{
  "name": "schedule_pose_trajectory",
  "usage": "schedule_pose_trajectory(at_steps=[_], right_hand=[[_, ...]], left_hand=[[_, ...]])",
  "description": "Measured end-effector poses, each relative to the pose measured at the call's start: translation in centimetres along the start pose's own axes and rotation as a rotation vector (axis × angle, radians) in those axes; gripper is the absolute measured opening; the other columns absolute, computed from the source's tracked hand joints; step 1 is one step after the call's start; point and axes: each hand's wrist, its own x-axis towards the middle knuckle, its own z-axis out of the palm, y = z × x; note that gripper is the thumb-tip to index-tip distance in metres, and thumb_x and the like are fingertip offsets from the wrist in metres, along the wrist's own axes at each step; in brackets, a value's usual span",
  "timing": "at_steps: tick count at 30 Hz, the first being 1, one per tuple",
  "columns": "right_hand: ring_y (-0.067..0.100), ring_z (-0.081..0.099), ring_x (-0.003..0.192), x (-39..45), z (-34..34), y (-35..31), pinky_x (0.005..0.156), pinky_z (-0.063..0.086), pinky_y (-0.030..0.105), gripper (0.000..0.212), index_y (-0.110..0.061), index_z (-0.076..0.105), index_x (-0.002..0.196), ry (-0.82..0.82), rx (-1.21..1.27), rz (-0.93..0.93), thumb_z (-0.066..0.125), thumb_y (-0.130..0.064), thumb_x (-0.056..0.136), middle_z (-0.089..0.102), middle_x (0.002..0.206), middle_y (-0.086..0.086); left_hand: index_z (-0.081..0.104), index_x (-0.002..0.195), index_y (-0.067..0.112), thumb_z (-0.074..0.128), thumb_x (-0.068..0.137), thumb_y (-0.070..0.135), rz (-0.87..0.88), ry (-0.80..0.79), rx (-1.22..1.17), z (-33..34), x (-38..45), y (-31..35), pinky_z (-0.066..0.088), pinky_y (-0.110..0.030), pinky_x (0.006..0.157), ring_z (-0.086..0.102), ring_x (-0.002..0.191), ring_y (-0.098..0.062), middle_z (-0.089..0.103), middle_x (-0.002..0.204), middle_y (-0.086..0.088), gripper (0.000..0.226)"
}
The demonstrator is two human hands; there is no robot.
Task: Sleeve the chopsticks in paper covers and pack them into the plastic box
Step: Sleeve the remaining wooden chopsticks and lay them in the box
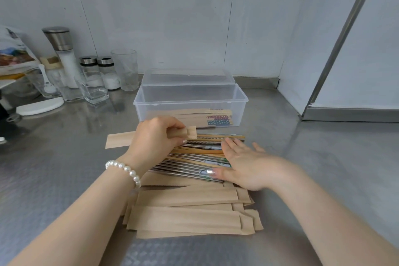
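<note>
Pinching a paper cover [121, 141] w/ left hand [155, 136], right hand [244, 162] flat, fingers straight, on loose chopsticks [194, 157]

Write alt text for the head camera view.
The left hand pinches a paper cover while the open right hand rests on loose chopsticks; the open plastic box sits behind.

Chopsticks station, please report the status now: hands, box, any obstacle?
Left hand grips one paper cover. Right hand flat on loose chopsticks. Plastic box open, some sleeved pairs inside. No obstacle seen.
</note>
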Motion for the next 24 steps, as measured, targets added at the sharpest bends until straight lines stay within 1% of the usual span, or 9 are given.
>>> schedule_pose_trajectory(at_steps=[6, 9, 11, 13, 16, 17, 19, 21, 24], right_hand=[[0.019, -0.018, 0.143, 2.2, 0.9, 0.2, 0.117, -0.005, 0.048, 0.088, -0.013, -0.016, 0.146, 0.103, 0.075, 0.051, 0.01, -0.071, 0.084, -0.024, 0.154, 0.003], [0.017, -0.014, 0.144, 2.8, 0.7, 1.3, 0.118, -0.003, 0.046, 0.082, -0.015, -0.008, 0.148, 0.195, 0.248, 0.016, 0.01, -0.066, 0.086, -0.017, 0.156, 0.001], [0.015, -0.003, 0.145, 3.1, 0.2, 3.0, 0.119, 0.002, 0.04, 0.069, -0.016, 0.005, 0.149, 0.344, 0.482, -0.043, 0.019, -0.054, 0.093, -0.004, 0.158, 0.002], [0.016, 0.017, 0.143, 3.0, -0.4, 5.0, 0.116, 0.012, 0.03, 0.051, -0.016, 0.029, 0.145, 0.519, 0.687, -0.051, 0.037, -0.034, 0.098, 0.021, 0.155, 0.004], [0.02, 0.048, 0.117, 2.5, -0.8, 7.2, 0.1, 0.033, 0.029, 0.014, -0.021, 0.065, 0.101, 0.66, 0.748, 0.001, 0.061, -0.017, 0.088, 0.057, 0.118, 0.007], [0.02, 0.052, 0.107, 2.4, -0.7, 7.5, 0.093, 0.037, 0.029, 0.007, -0.023, 0.064, 0.084, 0.669, 0.756, 0.026, 0.068, -0.018, 0.082, 0.057, 0.105, 0.004], [0.019, 0.053, 0.095, 2.4, -0.7, 7.5, 0.081, 0.039, 0.029, 0.021, -0.025, 0.057, 0.068, 0.648, 0.773, 0.038, 0.078, -0.028, 0.069, 0.056, 0.092, 0.002], [0.019, 0.048, 0.096, 2.4, -0.6, 6.9, 0.082, 0.042, 0.033, 0.033, -0.026, 0.053, 0.068, 0.57, 0.712, 0.045, 0.078, -0.045, 0.058, 0.054, 0.091, 0.0], [0.018, 0.038, 0.099, 2.9, 0.0, 5.5, 0.088, 0.038, 0.035, 0.038, -0.028, 0.049, 0.071, 0.465, 0.511, 0.072, 0.077, -0.05, 0.061, 0.045, 0.089, -0.006]], left_hand=[[0.069, 0.094, 0.022, 0.078, 0.068, 0.02, 0.005, 0.002, 0.003, 0.1, 0.0, 0.0, 0.047, -0.03, 0.085, 0.06, 0.087, -0.015, 0.069, 0.089, 0.006, 0.027], [0.069, 0.094, 0.021, 0.078, 0.068, 0.02, 0.001, 0.003, -0.006, 0.0, 0.0, -0.1, 0.047, -0.031, 0.086, 0.061, 0.088, -0.016, 0.07, 0.09, 0.005, 0.028], [0.069, 0.094, 0.022, 0.078, 0.068, 0.02, 0.001, 0.001, -0.01, 0.0, 0.0, -0.1, 0.047, -0.032, 0.086, 0.061, 0.088, -0.016, 0.07, 0.089, 0.005, 0.028], [0.069, 0.094, 0.023, 0.078, 0.068, 0.02, 0.001, 0.0, -0.015, -0.1, 0.1, -0.2, 0.047, -0.031, 0.086, 0.061, 0.087, -0.015, 0.069, 0.088, 0.006, 0.028], [0.069, 0.093, 0.023, 0.078, 0.068, 0.021, 0.004, -0.013, -0.017, 0.0, 0.1, -0.2, 0.047, -0.029, 0.084, 0.06, 0.085, -0.015, 0.068, 0.085, 0.008, 0.027], [0.069, 0.092, 0.023, 0.078, 0.068, 0.02, 0.011, -0.019, -0.018, 0.1, 0.1, -0.1, 0.047, -0.029, 0.083, 0.06, 0.084, -0.014, 0.067, 0.084, 0.008, 0.026], [0.069, 0.091, 0.023, 0.078, 0.068, 0.019, 0.024, -0.027, -0.019, 0.1, 0.1, -0.1, 0.047, -0.028, 0.081, 0.059, 0.083, -0.013, 0.066, 0.081, 0.009, 0.025], [0.069, 0.09, 0.024, 0.078, 0.068, 0.018, 0.032, -0.032, -0.02, 0.2, 0.0, -0.1, 0.046, -0.026, 0.079, 0.059, 0.082, -0.013, 0.066, 0.081, 0.009, 0.024], [0.069, 0.091, 0.024, 0.078, 0.068, 0.018, 0.035, -0.034, -0.023, 0.2, 0.0, -0.2, 0.045, -0.026, 0.079, 0.059, 0.082, -0.013, 0.067, 0.082, 0.009, 0.025]])
